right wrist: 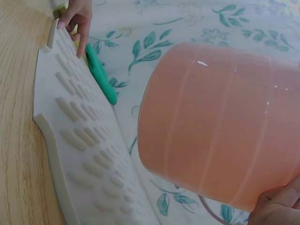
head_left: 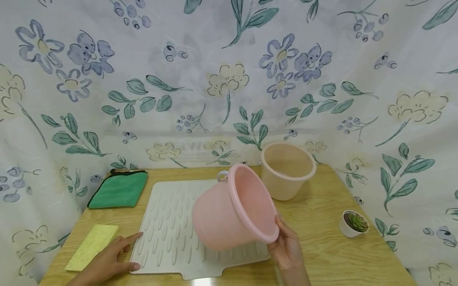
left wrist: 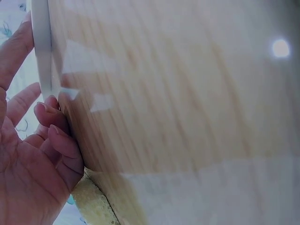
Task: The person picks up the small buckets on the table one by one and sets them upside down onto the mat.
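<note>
A pink bucket (head_left: 218, 218) is held tilted over a white ribbed mat (head_left: 168, 222), its mouth turned to the right. My right hand (head_left: 288, 246) grips the bucket's rim at the lower right. In the right wrist view the bucket (right wrist: 211, 126) hangs apart from the mat (right wrist: 84, 140). At the mat's left front corner, my left hand (head_left: 111, 256) touches the edge with index finger and thumb spread. The left wrist view shows its other fingers (left wrist: 63, 140) loosely bent against the wooden table.
Left of the mat lie a yellow sponge cloth (head_left: 94, 246) and a green pouch (head_left: 119, 190). A beige bucket (head_left: 286, 174) stands at the back right. Near the table's right edge is a small potted succulent (head_left: 353, 223). A floral curtain (head_left: 229, 79) hangs behind.
</note>
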`<state>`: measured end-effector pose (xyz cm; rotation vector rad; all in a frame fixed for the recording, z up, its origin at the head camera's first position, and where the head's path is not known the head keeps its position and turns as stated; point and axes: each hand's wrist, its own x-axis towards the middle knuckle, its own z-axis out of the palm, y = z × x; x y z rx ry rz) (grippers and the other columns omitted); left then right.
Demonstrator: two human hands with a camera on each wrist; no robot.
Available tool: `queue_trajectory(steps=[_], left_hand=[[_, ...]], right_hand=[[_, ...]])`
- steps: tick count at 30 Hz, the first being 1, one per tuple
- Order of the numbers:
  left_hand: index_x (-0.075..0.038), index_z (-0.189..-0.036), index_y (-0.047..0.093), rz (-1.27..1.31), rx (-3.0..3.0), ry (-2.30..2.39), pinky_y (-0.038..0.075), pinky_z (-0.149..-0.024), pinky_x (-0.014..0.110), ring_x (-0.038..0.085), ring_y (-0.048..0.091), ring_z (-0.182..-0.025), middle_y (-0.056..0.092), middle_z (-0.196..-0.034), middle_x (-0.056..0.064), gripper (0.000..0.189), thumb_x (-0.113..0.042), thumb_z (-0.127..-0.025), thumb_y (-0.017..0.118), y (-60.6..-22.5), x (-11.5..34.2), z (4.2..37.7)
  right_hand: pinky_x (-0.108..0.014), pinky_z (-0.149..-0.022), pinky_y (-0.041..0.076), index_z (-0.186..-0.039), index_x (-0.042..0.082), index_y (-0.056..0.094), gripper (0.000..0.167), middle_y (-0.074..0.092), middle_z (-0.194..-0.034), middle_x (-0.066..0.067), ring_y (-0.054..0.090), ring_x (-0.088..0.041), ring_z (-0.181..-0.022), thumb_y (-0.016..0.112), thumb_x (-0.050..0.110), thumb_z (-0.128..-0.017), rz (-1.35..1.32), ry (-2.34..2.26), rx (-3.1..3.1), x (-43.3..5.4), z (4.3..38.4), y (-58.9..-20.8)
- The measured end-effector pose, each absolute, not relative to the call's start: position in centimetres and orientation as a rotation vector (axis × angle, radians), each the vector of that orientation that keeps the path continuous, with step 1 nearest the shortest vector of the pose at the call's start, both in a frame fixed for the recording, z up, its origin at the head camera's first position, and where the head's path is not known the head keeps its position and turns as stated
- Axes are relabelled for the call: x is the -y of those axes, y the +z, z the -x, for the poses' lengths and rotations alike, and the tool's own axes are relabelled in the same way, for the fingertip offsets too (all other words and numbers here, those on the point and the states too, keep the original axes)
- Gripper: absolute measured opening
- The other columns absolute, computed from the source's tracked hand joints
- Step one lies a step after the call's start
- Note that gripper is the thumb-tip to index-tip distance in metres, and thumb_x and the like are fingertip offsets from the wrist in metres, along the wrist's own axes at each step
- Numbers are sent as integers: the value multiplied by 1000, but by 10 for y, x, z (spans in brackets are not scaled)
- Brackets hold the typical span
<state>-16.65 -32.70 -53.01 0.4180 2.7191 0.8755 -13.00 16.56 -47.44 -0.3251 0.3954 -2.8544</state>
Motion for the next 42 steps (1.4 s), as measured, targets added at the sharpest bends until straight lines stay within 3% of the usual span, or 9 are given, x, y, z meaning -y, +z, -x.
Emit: queue_trajectory(steps=[22,34,39,42], left_hand=[[-7,-151,40,-305,-2690,913,29,-59,23,8,35,-70,43,-94,6,91,-43,-78,81,-522,322,164],[-3,-152,34,-156,-2766,875,37,-60,29,18,45,-74,54,-105,9,91,-51,-86,72,-507,309,171],[-4,-154,31,-101,-2731,1016,43,-62,27,17,50,-75,53,-116,16,86,-45,-89,71,-499,301,173],[-6,-156,26,-100,-2655,1206,50,-68,28,19,58,-85,49,-127,23,80,-37,-95,67,-494,294,174]], right_hand=[[-26,-87,55,-119,2,62,53,70,-109,-10,72,-19,-99,12,17,-109,422,-2856,-245,-145,135,-487],[-27,-85,55,-117,2,65,53,72,-109,-10,72,-20,-100,15,16,-109,351,-2884,-173,-140,136,-488],[-27,-89,54,-120,1,64,50,71,-110,-11,71,-21,-102,17,15,-109,337,-2895,-138,-140,136,-490],[-27,-90,53,-120,1,64,50,71,-111,-12,71,-21,-103,18,16,-109,339,-2894,-116,-140,136,-492]])
